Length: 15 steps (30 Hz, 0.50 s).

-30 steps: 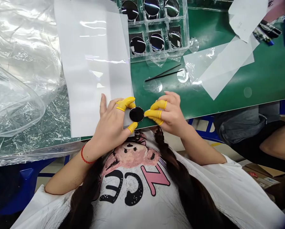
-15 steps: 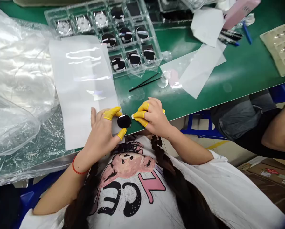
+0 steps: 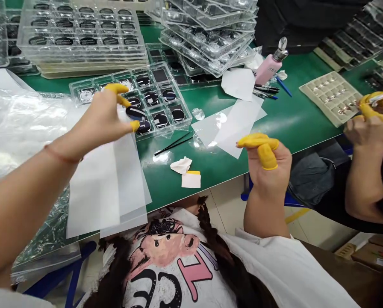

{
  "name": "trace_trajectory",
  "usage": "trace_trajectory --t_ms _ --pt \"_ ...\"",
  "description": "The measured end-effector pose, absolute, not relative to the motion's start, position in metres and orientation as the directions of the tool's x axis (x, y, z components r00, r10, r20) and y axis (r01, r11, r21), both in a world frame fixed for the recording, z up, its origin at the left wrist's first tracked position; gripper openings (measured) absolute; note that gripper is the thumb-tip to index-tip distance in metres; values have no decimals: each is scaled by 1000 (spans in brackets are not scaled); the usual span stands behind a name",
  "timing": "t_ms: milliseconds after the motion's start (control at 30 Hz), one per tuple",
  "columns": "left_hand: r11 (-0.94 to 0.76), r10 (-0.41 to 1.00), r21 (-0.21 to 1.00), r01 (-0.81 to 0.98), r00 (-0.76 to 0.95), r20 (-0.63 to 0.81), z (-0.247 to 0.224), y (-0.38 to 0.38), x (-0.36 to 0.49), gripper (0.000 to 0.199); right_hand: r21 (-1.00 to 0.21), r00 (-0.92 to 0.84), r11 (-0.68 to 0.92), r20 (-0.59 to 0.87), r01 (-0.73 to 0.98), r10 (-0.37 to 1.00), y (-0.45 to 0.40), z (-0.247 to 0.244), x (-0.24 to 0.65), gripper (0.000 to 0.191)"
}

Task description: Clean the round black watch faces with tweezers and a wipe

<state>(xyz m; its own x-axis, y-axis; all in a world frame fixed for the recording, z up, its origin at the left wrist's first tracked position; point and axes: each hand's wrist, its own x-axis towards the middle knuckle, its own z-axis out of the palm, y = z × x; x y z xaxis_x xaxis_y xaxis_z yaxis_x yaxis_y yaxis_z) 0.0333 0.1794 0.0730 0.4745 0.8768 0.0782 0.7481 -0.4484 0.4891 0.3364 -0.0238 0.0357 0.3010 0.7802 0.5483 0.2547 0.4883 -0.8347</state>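
Observation:
My left hand, in yellow finger cots, pinches a dark round lens by its edge. The lens hangs just above a clear plastic compartment tray holding several dark lenses. My right hand is raised over the bench's front edge, well apart from the lens. Its yellow-cotted finger and thumb are closed, with nothing visible between them. Thin black tweezers lie on the green bench mat between my hands.
Stacks of lens trays fill the back of the bench. White sheets lie under my left forearm, beside a plastic bag. A pink bottle, a beige tray and a co-worker's hands are at right.
My hands have parted. The left hand has carried the lens up over the tray, and the right hand has let go of it and risen. The view has swung to show more of the bench.

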Motion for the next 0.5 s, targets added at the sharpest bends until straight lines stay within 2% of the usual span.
trace_trajectory --t_ms 67,133,267,400,500 --pt "-419 894 546 725 433 111 71 212 67 79 -829 205 476 540 293 816 -30 31 331 16" --pt "-372 921 630 682 359 155 65 242 98 82 -782 27 489 540 387 841 -34 23 317 17" --pt "-351 934 629 693 308 181 50 289 144 83 -602 -291 615 552 510 782 -32 1 282 18" --pt "-351 936 538 766 291 197 46 312 146 55 -499 -389 582 443 642 808 -24 -15 267 12" --pt "-326 944 467 822 261 200 54 320 118 33 -500 -406 552 377 667 833 -18 -21 268 25"
